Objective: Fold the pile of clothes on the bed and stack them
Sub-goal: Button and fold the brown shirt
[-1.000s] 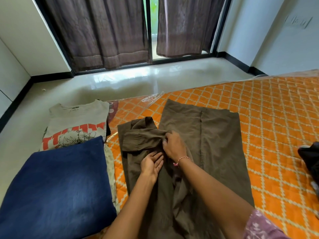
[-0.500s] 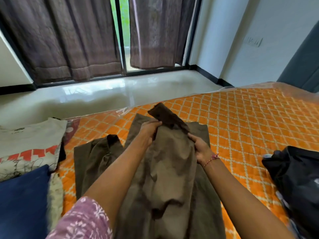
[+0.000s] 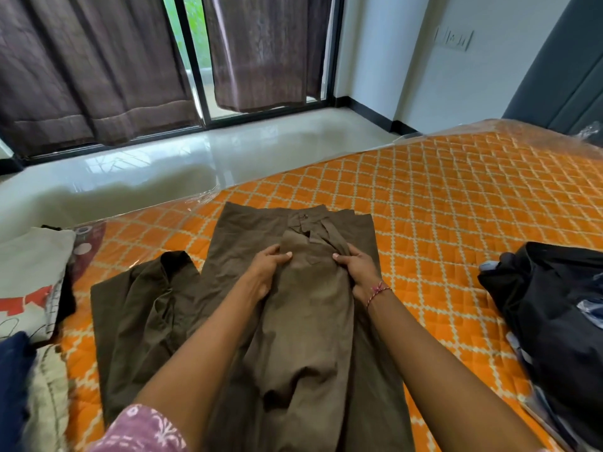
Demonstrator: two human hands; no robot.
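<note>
While both hands hold the folded top layer, the brown trousers (image 3: 293,321) lie flat across the orange quilted bed (image 3: 456,223).
The left hand (image 3: 264,272) and right hand (image 3: 357,269) each keep a narrow grip, pinching the cloth's edges; a stack of folded clothes (image 3: 29,282) sits left, a dark pile (image 3: 554,305) right.

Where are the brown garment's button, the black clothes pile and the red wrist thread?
brown garment's button (image 3: 305,216), head view, on the waistband's far edge
black clothes pile (image 3: 554,308), head view, on its top fold
red wrist thread (image 3: 378,290), head view, on the strand crossing the right wrist
</note>
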